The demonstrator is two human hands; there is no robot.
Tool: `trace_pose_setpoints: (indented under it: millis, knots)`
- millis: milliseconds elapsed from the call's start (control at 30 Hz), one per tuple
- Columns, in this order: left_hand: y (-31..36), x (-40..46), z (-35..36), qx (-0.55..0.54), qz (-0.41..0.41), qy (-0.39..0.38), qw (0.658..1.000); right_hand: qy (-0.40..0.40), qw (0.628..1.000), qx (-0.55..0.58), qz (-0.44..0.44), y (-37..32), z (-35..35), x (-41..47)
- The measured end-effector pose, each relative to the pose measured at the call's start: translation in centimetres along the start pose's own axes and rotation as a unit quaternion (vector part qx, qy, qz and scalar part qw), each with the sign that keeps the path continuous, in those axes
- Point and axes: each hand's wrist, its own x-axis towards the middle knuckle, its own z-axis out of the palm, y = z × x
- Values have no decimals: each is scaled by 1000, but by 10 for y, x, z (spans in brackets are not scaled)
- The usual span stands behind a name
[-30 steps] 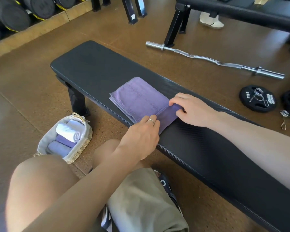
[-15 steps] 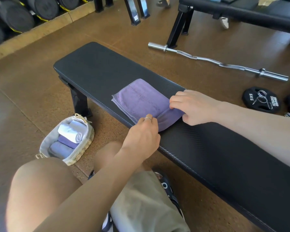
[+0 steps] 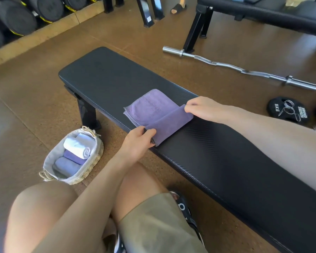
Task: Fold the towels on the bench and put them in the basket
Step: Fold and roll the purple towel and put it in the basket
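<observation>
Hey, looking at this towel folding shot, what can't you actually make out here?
All in the head view:
- Left hand fingertips: tucked under the purple towel it grips.
- Right hand fingertips: hidden by the towel's rolled edge.
- Bench right end: cut off by the frame edge.
- Basket floor: covered by rolled towels.
- Small print on the weight plate: too small, apart from 5KG.
</observation>
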Motion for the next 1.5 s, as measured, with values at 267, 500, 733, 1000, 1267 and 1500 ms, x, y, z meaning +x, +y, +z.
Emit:
trace_pose_setpoints:
  millis: [267,500,733,1000,1267,1500]
  knots:
    - [-7,3,9,70,44,114,990,155,963,-207,-79,4,36,8]
    - [-18,3,6,103,90,138,981,261,932,-238,-80,11,58,10]
    - [-5,-1,12,493,375,207,758,301,829,-358,-308,1,53,5]
    - [-7,-6,7,628,426,107,642,153,845,-358,-366,4,36,6]
    - [-8,-1,12,656,417,85,624,92,860,-339,-371,7,23,3]
    - [-2,1,11,657,386,68,644,75,901,-252,-346,2,20,7]
